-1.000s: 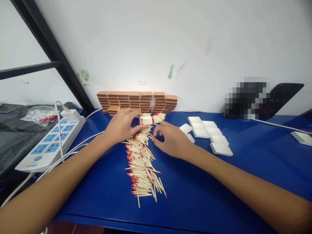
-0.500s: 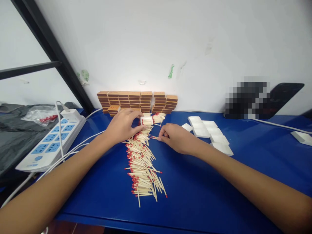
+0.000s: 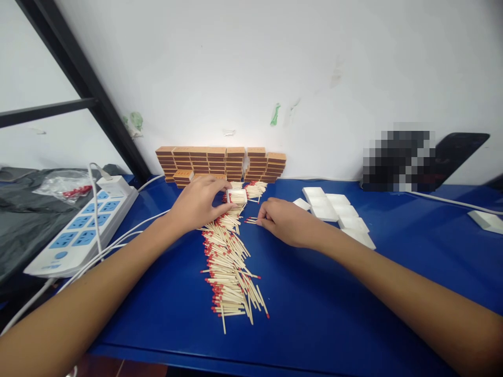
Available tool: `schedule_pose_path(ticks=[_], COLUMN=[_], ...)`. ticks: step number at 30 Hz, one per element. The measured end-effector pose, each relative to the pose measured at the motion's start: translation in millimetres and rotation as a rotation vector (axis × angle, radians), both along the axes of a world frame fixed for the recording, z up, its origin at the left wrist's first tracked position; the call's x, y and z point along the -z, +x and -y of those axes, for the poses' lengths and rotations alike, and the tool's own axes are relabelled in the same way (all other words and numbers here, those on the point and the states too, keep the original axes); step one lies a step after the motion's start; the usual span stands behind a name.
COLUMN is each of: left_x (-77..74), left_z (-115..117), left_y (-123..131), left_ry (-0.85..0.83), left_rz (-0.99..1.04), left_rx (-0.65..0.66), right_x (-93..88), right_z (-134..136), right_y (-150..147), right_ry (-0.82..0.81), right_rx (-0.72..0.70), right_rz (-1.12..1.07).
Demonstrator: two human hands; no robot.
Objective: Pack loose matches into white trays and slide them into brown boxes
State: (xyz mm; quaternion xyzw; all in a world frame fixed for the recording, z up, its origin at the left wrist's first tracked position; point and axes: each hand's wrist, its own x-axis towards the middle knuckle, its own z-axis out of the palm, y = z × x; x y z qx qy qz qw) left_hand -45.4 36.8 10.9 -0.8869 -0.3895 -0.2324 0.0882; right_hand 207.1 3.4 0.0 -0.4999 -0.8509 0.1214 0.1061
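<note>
- A pale wall [image 3: 220, 78] with green and grey patches is rising behind a blue table [image 3: 326, 324], and a black metal frame [image 3: 102, 115] is slanting down on the left.
- A white power strip [image 3: 80, 222] with blue sockets is lying left of the work, a white plug [image 3: 116, 186] is sitting at its far end, and pale cables are trailing beside it.
- Dark sheeting [image 3: 35, 220] is spreading beyond the strip, bearing a clear bag [image 3: 51, 186] with something red inside.
- Stacked matchboxes [image 3: 217, 163] are standing against the wall; the left hand is partly hiding the lower ones.
- White trays [image 3: 324, 207] are lying in a cluster beyond the right hand and forearm, which are partly covering them.
- A dark slab [image 3: 463, 152] is leaning at the wall on the right, beside a pixelated dark object [image 3: 396, 162].
- A long pile of red-tipped matches [image 3: 226, 262] is running down the table between the forearms, and a smaller heap [image 3: 255, 189] is lying just behind the held tray.
- The left hand [image 3: 202, 201] is gripping a small white tray [image 3: 238, 194] between thumb and fingers, at the pile's far end; matches are showing inside.
- The right hand [image 3: 286, 222] is pinching a few matches [image 3: 251, 220] in a closed fingertip grip, their free ends pointing left, near the tray but apart from it.
</note>
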Motion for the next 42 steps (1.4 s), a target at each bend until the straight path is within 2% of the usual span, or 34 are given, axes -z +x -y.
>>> schedule_pose_path(ticks=[9, 15, 23, 26, 32, 42], left_x=[1.1, 2.2, 1.8, 2.0, 2.2, -0.7], left_z=[-1, -1, -1, -1, 2, 9], left_y=[-1, 0, 0, 0, 4, 9], left_ry=[-0.004, -0.010, -0.028, -0.031, -0.091, -0.125], left_rz=[-0.006, -0.006, -0.013, -0.007, 0.045, 0.065], left_rx=[0.011, 0.009, 0.011, 0.016, 0.080, 0.146], right_x=[-12.8, -10.6, -5.7, -5.7, -11.9, -3.3], right_z=[8, 9, 14, 12, 6, 5], right_y=[-5, -7, -9, -8, -8, -11], right_ry=[-0.080, -0.082, -0.011, -0.004, 0.138, 0.220], right_rx=[-0.018, -0.007, -0.062, -0.055, 0.117, -0.024], right_rz=[0.152, 0.111, 0.294, 0.237, 0.069, -0.104])
